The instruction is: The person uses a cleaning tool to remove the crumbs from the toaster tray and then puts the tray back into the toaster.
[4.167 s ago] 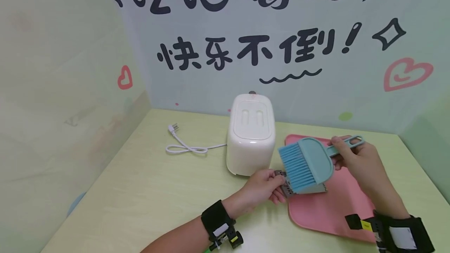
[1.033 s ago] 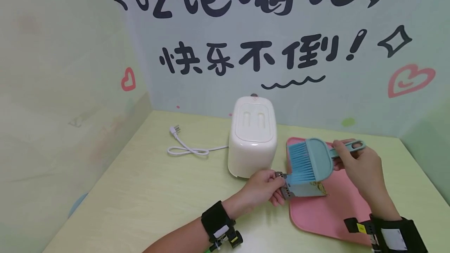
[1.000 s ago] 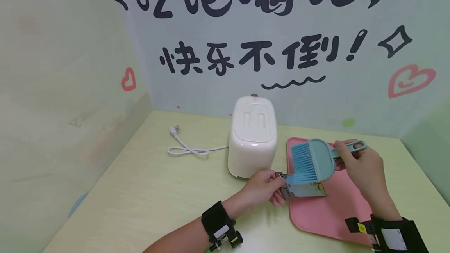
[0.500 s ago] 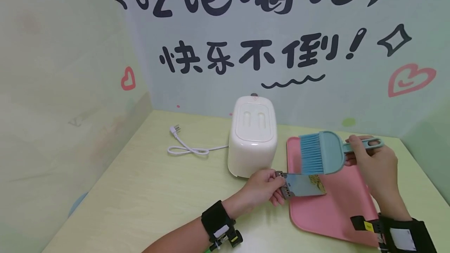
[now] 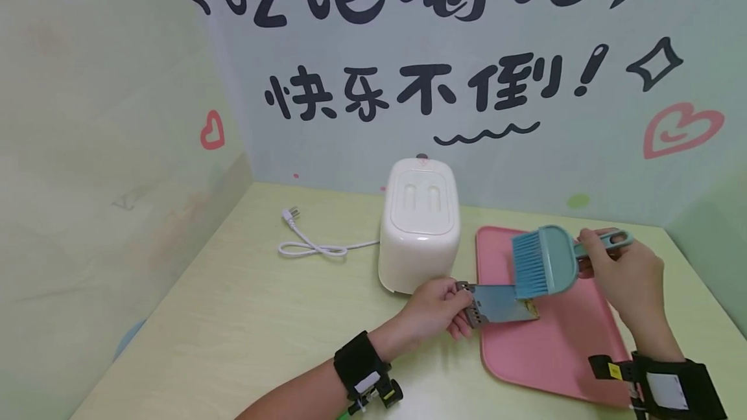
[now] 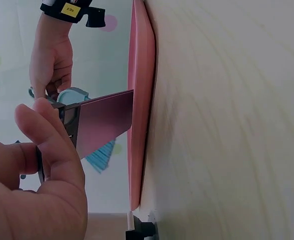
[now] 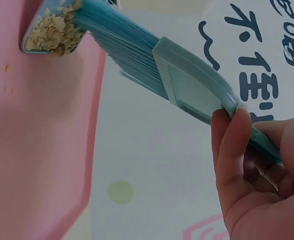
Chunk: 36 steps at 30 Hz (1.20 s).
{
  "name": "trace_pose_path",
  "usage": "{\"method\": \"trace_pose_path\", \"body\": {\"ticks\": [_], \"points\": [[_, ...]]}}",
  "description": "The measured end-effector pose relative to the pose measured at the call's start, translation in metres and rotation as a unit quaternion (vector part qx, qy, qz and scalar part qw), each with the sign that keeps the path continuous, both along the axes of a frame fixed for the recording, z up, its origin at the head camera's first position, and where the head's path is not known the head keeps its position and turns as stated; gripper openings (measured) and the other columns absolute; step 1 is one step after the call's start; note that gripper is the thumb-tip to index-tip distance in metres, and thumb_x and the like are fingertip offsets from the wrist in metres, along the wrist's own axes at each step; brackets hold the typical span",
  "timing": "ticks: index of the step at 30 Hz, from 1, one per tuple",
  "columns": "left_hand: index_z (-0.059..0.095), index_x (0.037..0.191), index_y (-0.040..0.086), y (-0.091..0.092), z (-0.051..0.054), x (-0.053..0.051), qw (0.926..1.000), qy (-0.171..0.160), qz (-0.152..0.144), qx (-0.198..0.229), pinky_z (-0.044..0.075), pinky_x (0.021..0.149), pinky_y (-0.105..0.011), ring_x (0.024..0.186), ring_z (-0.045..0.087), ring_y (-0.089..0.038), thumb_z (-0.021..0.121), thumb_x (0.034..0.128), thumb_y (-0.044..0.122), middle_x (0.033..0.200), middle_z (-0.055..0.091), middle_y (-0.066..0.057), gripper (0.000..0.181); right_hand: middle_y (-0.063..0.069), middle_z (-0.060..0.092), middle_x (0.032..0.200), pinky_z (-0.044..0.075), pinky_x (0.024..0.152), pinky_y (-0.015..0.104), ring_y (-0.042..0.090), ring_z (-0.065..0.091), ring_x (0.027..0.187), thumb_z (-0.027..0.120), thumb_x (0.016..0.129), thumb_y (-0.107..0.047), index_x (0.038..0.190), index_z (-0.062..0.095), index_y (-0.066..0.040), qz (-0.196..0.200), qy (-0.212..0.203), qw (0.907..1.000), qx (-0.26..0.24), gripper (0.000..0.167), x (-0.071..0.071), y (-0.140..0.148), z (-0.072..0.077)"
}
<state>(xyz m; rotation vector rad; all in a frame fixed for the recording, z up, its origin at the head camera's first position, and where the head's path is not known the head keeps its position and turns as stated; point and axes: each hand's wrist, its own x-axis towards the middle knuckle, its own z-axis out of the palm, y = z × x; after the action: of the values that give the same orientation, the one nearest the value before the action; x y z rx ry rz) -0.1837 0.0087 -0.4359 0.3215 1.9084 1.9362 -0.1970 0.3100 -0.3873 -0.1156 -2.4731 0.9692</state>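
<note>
In the head view my left hand [image 5: 439, 308] pinches the grey perforated end of a flat metal crumb tray [image 5: 496, 303], whose far end reaches over a pink tray [image 5: 543, 368]. My right hand [image 5: 627, 271] grips a teal hand brush [image 5: 560, 258] by its handle. The blue bristles [image 5: 530, 268] touch the crumb tray near its far end. Pale crumbs [image 7: 54, 32] are heaped at that end in the right wrist view. From the left wrist view the crumb tray [image 6: 104, 120] looks tilted, with its outer end at the pink tray's rim.
A white toaster [image 5: 419, 225] stands just behind my left hand, its cord and plug [image 5: 312, 248] lying to the left on the pale wooden table [image 5: 233, 342]. A few crumbs [image 7: 7, 68] lie on the pink tray. A printed wall [image 5: 350, 148] bounds the table's back.
The brush has moved right along the crumb tray, lifting and then lowering onto its outer end. More of the tray's surface is visible. My left hand has stayed nearly still.
</note>
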Motion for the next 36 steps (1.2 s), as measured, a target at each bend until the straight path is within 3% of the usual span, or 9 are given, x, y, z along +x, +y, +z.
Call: {"method": "trace_pose_path", "body": {"ticks": [5, 8, 14, 20, 22, 26, 29, 33, 36], "points": [[0.062, 0.091, 0.004, 0.0, -0.001, 0.0, 1.0, 0.007, -0.002, -0.003, 0.055, 0.053, -0.021, 0.059, 0.066, -0.013, 0.061, 0.1057, 0.014, 0.071, 0.069, -0.006, 0.018, -0.02, 0.068, 0.076, 0.055, 0.062, 0.011, -0.005, 0.068, 0.06, 0.058, 0.11, -0.036, 0.125, 0.066, 0.005, 0.016, 0.006, 0.9931, -0.116, 0.045, 0.001, -0.003, 0.003], [0.062, 0.091, 0.004, 0.0, -0.002, -0.001, 0.9999, 0.011, -0.003, -0.005, 0.055, 0.053, -0.021, 0.059, 0.065, -0.013, 0.061, 0.1058, 0.013, 0.071, 0.069, -0.006, 0.018, -0.023, 0.068, 0.079, 0.058, 0.064, 0.014, -0.002, 0.071, 0.064, 0.058, 0.11, -0.038, 0.126, 0.065, 0.005, 0.041, -0.008, 0.9886, -0.145, 0.047, -0.001, -0.006, 0.003], [0.062, 0.09, 0.004, -0.001, -0.001, 0.0, 0.9998, 0.015, -0.001, -0.012, 0.055, 0.052, -0.021, 0.058, 0.065, -0.012, 0.061, 0.1056, 0.014, 0.071, 0.069, -0.006, 0.019, -0.017, 0.071, 0.078, 0.059, 0.065, 0.016, -0.001, 0.072, 0.066, 0.055, 0.11, -0.043, 0.129, 0.066, 0.008, 0.058, -0.042, 0.9911, -0.113, 0.055, -0.003, -0.007, -0.002], [0.061, 0.088, 0.003, 0.0, 0.0, 0.0, 0.9996, 0.022, 0.002, -0.02, 0.055, 0.052, -0.023, 0.057, 0.065, -0.013, 0.061, 0.1056, 0.014, 0.069, 0.069, -0.007, 0.02, 0.013, 0.077, 0.085, 0.053, 0.063, 0.009, -0.004, 0.069, 0.061, 0.054, 0.11, -0.043, 0.127, 0.067, 0.008, 0.019, -0.05, 0.9965, -0.064, 0.055, -0.004, -0.002, -0.007], [0.061, 0.089, 0.003, 0.0, 0.0, 0.0, 0.9995, 0.022, 0.002, -0.021, 0.056, 0.052, -0.023, 0.057, 0.065, -0.013, 0.061, 0.1059, 0.014, 0.069, 0.069, -0.007, 0.02, 0.017, 0.077, 0.085, 0.051, 0.061, 0.008, -0.004, 0.068, 0.059, 0.054, 0.11, -0.043, 0.124, 0.067, 0.009, 0.006, -0.047, 0.9974, -0.055, 0.055, -0.004, 0.0, -0.007], [0.062, 0.09, 0.003, 0.0, -0.001, -0.001, 0.9994, 0.023, 0.0, -0.027, 0.058, 0.053, -0.027, 0.056, 0.065, -0.014, 0.061, 0.1063, 0.014, 0.069, 0.069, -0.007, 0.019, -0.004, 0.073, 0.074, 0.053, 0.059, 0.011, -0.006, 0.067, 0.056, 0.056, 0.11, -0.04, 0.123, 0.068, 0.01, -0.01, -0.031, 0.9962, -0.081, 0.053, -0.003, 0.006, -0.004], [0.063, 0.09, 0.003, 0.0, 0.0, -0.001, 0.9991, 0.026, 0.0, -0.032, 0.058, 0.054, -0.028, 0.056, 0.064, -0.014, 0.061, 0.1064, 0.014, 0.069, 0.07, -0.007, 0.019, -0.02, 0.067, 0.072, 0.056, 0.058, 0.013, -0.005, 0.068, 0.057, 0.058, 0.109, -0.036, 0.118, 0.07, 0.002, -0.012, -0.016, 0.989, -0.146, 0.041, -0.004, 0.011, -0.002], [0.062, 0.088, 0.003, -0.001, 0.002, 0.0, 0.9986, 0.036, -0.002, -0.039, 0.059, 0.054, -0.029, 0.055, 0.064, -0.014, 0.061, 0.1064, 0.014, 0.069, 0.071, -0.009, 0.021, -0.022, 0.068, 0.075, 0.058, 0.06, 0.014, -0.003, 0.071, 0.06, 0.06, 0.109, -0.033, 0.112, 0.069, -0.008, -0.006, -0.013, 0.9794, -0.202, 0.027, -0.006, 0.015, -0.003], [0.06, 0.086, 0.005, -0.001, 0.003, 0.0, 0.9978, 0.046, -0.006, -0.047, 0.061, 0.056, -0.032, 0.055, 0.065, -0.013, 0.061, 0.1064, 0.014, 0.068, 0.071, -0.008, 0.022, -0.023, 0.067, 0.076, 0.058, 0.061, 0.015, -0.004, 0.071, 0.062, 0.058, 0.11, -0.036, 0.121, 0.068, 0.002, 0.008, -0.025, 0.9847, -0.172, 0.041, -0.007, 0.014, -0.005]]}}
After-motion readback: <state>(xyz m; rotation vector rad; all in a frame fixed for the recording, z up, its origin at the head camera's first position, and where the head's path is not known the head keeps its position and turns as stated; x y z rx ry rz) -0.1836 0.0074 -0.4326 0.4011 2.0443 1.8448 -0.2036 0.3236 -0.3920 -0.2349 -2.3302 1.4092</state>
